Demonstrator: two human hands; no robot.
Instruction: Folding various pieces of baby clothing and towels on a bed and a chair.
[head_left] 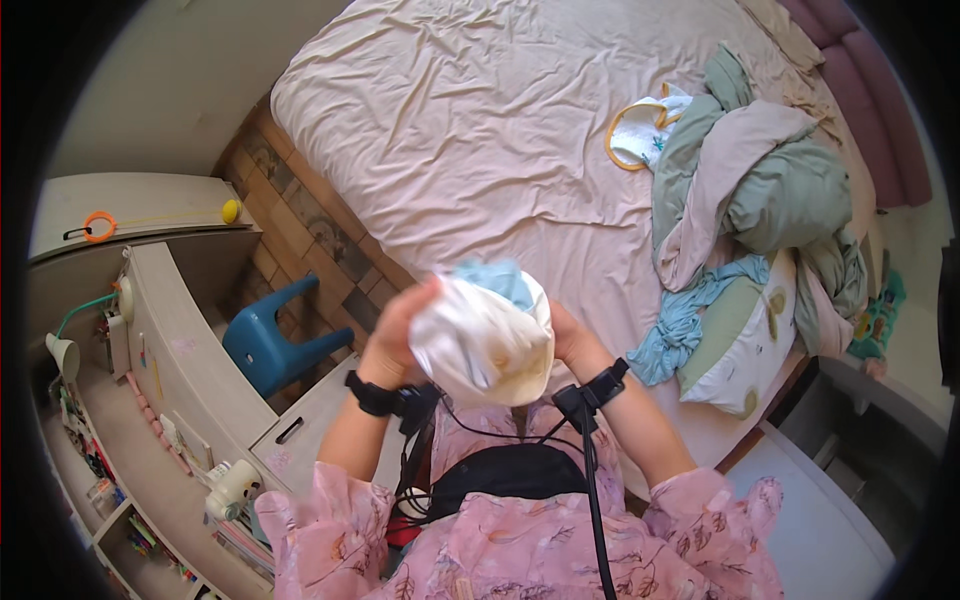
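Note:
In front of my body I hold up a rounded, bunched white cloth item (480, 345), with light blue fabric (497, 284) showing at its top. Whether it is a cap, a pouch or a folded garment I cannot make out. My left hand (403, 325) grips its left side, a little smeared by motion. On the opposite side my right hand (567, 332) is closed on the edge, with most of its fingers hidden behind the cloth. Black straps with small devices and cables sit on both wrists.
Ahead lies a bed (450, 130) with a wrinkled pale sheet. A green and beige quilt (790, 190), an orange-edged white bib (635, 135), blue cloth (680, 325) and a pillow (740, 345) lie at right. A blue stool (265, 345) and a cluttered desk (190, 340) stand left.

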